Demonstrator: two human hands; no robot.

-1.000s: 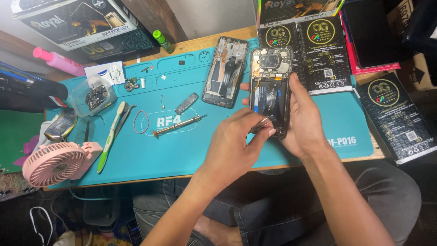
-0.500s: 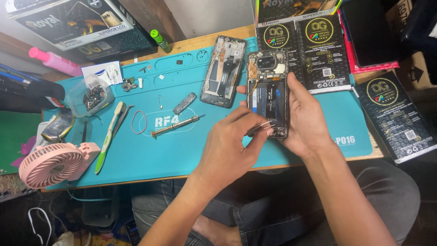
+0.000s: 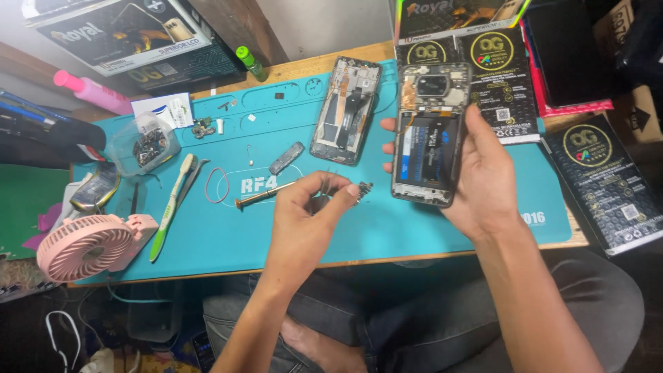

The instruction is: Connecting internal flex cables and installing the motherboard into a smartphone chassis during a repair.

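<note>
Right hand [image 3: 483, 179], palm up at 3 o'clock, grips an opened black smartphone body [image 3: 428, 135] above the teal silicone mat [image 3: 290, 228]. Left hand [image 3: 307, 214] pinches slim metal tweezers [image 3: 345, 195] holding a small dark part. Clear plastic cup [image 3: 143, 144] at 10 o'clock contains screws.

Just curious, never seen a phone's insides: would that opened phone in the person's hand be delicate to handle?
Probably yes. The opened phone has its back off, with battery and boards exposed, so a squeeze could harm them. It looks stiff, being a flat frame, and the right hand cradles it by its edges.
</note>
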